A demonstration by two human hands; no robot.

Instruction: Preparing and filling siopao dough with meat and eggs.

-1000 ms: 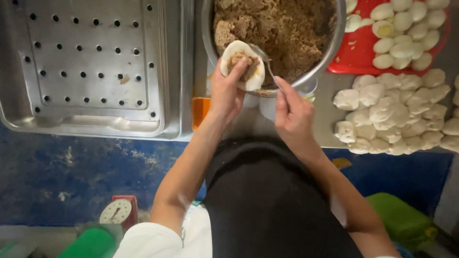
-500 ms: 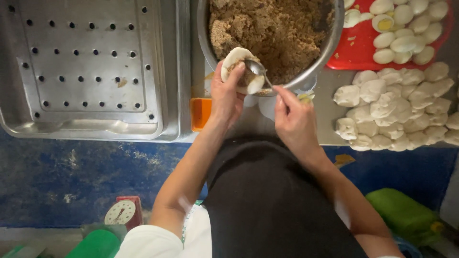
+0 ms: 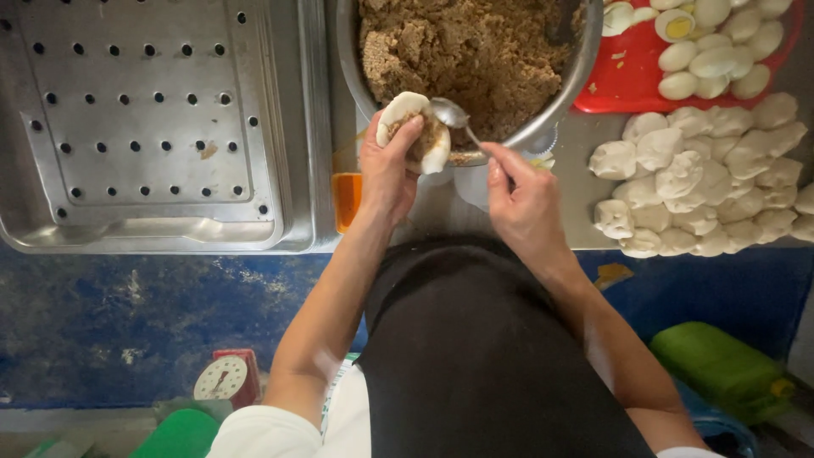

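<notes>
Your left hand [image 3: 388, 174] is cupping a round of white dough [image 3: 413, 129] just above centre of the frame, fingers [image 3: 405, 136] curled round its lower edge and clenched enough to hold it as a shallow cup. Brown filling is already sitting in the hollow. You are holding the dough right at the rim of the metal bowl [image 3: 566, 93], probably so that anything dropping off falls back in rather than on the counter [image 3: 585, 195].

Your right hand [image 3: 526, 199] is pinching the handle of a metal spoon [image 3: 451, 114] between thumb and fingertips, fingers closed on it. The spoon's bowl is lying against the upper right edge of the dough, over the filling. Whether it is carrying any filling at this instant, you cannot tell from here.

The bowl, at top centre, is holding a large mass of crumbly brown filling [image 3: 475, 47]. It is standing directly ahead of both hands, within short reach.

To the right, a heap of unfilled dough pieces [image 3: 704, 178] is lying on the counter, close beside your right hand. Above it, at the upper right, a red tray [image 3: 623, 80] is holding halved boiled eggs [image 3: 712, 42].

At the upper left, a perforated metal tray [image 3: 144, 119] is sitting beside your left hand. An orange container [image 3: 346, 199] is showing between that tray and your left wrist.

Below, a small dial scale [image 3: 222, 377] is standing on the floor at lower left.
</notes>
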